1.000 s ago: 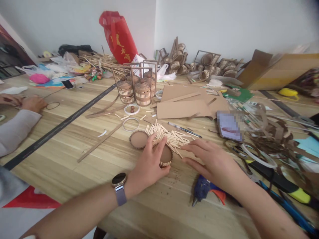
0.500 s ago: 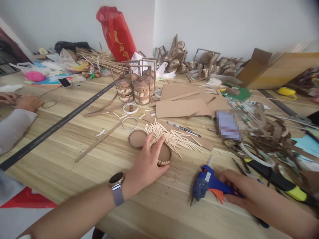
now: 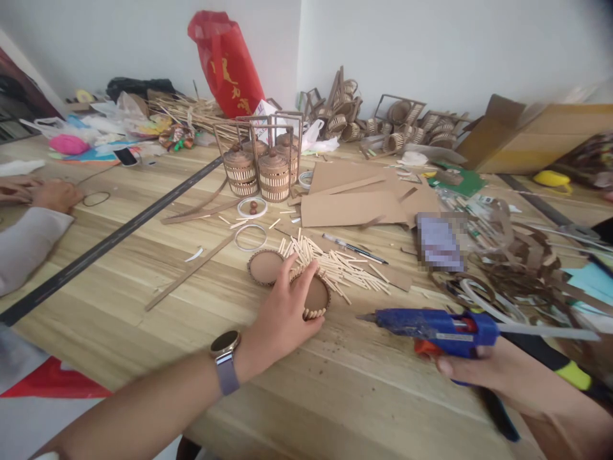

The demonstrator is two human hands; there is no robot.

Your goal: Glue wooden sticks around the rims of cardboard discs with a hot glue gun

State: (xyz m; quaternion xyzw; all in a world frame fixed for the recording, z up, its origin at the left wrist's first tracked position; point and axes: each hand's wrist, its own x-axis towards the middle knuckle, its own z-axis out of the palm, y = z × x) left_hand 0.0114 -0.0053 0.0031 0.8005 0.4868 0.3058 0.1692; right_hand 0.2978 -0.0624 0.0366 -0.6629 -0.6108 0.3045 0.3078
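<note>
My left hand point(image 3: 282, 313) rests on the table with its fingers round the rim of a small round cardboard tray point(image 3: 317, 297) edged with short sticks. A second cardboard tray point(image 3: 265, 266) of the same shape lies just left of it, partly behind my fingers. Right behind both spreads a pile of short wooden sticks point(image 3: 345, 268). On the right, my right hand point(image 3: 472, 370) grips a blue glue gun point(image 3: 435, 324) by its handle. Its nozzle points left, apart from the tray, and a white glue stick point(image 3: 550, 331) sticks out of its back.
Lidded miniature baskets point(image 3: 275, 172) stand mid-table before a red bag point(image 3: 225, 64). Cardboard sheets point(image 3: 345, 207), a pen point(image 3: 354, 249) and white rings point(image 3: 250, 237) lie around. Brown strips point(image 3: 522, 255) clutter the right. Another person's hand point(image 3: 57, 195) is at far left.
My right hand has turned the glue gun from nozzle toward me to nozzle pointing left, lifting it slightly. My left hand stays on the tray.
</note>
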